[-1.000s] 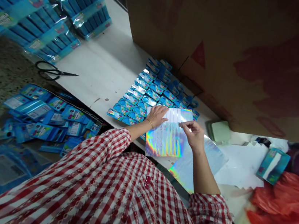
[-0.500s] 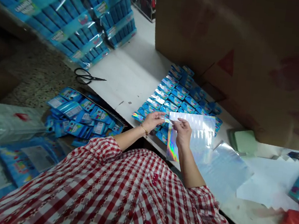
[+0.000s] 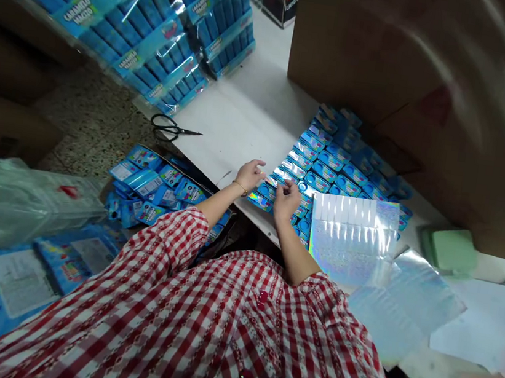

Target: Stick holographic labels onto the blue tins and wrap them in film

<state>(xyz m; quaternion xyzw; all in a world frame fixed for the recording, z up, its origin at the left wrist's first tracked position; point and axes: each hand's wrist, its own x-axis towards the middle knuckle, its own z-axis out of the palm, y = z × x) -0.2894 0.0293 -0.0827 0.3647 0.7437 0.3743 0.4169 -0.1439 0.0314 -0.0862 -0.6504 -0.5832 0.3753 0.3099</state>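
Observation:
Several small blue packs [image 3: 330,162] lie in rows on a white table [image 3: 244,113]. My left hand [image 3: 249,175] and my right hand [image 3: 285,201] meet at the near left corner of these rows, fingers pinched together on a small holographic sticker strip [image 3: 272,181] held between them over a pack. A holographic sticker sheet [image 3: 353,236] lies flat on the packs just right of my right hand, with neither hand on it.
Black scissors [image 3: 171,130] lie at the table's left edge. Shrink-wrapped blue box bundles [image 3: 130,18] are stacked far left. A big cardboard box [image 3: 423,94] stands behind the packs. A carton of blue packs [image 3: 154,188] sits on the floor. Backing sheets [image 3: 404,308] and a green block [image 3: 449,249] lie right.
Both hands left the holographic sheet, which now lies on the packs, and moved left with a small strip to the near corner of the rows. The view has swung left.

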